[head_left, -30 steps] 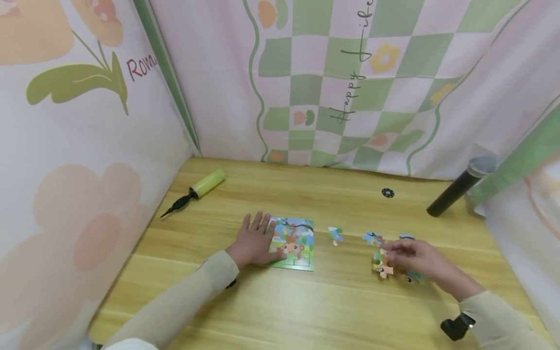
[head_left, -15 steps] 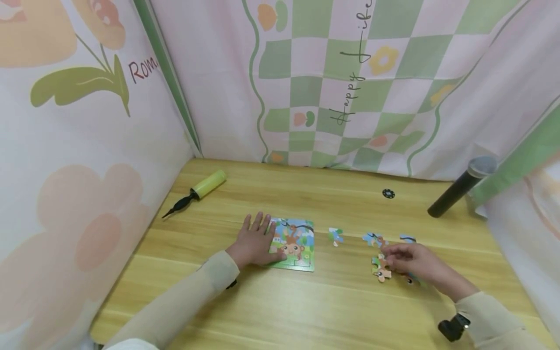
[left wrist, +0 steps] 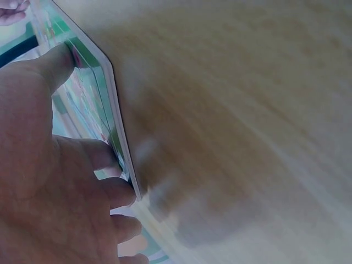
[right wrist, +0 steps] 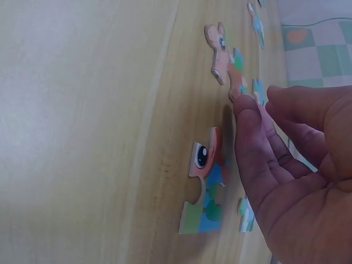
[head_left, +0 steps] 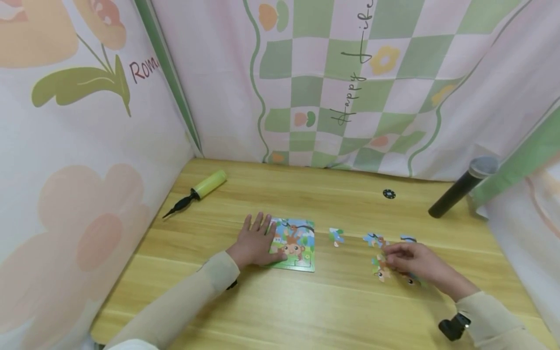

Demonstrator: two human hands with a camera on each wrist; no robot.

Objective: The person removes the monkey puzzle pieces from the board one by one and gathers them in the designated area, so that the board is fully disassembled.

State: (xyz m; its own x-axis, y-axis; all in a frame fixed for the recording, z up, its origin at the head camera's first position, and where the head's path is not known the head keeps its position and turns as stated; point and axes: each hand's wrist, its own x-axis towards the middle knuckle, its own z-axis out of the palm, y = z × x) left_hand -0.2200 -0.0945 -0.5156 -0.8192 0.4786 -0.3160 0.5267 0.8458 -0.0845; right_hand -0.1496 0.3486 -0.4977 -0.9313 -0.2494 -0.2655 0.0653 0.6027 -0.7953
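My left hand [head_left: 255, 244] rests with fingers spread on the left part of a square monkey jigsaw puzzle [head_left: 297, 243]. In the left wrist view, its thumb [left wrist: 58, 63] presses the puzzle's face near the edge. At the right, thumb and fingers of my right hand [head_left: 413, 260] pinch the corner of a loose puzzle piece [head_left: 379, 273] with a monkey eye and ear, which lies low at the table; the fingers partly cover it. Another eye piece [right wrist: 203, 159] lies beside that hand. Behind it lies a blue piece with a branch [head_left: 373, 239].
One more puzzle piece [head_left: 336, 236] lies between the puzzle and the right hand. A yellow hand pump [head_left: 209, 184] lies at the back left of the wooden table [head_left: 306, 311]. At the back right are a black round disc [head_left: 389, 194] and a black tube [head_left: 455, 194]. Curtains surround the table.
The right hand has shifted slightly left and the piece at its fingertips has turned a little and come down flatter. The left hand has stayed in place.
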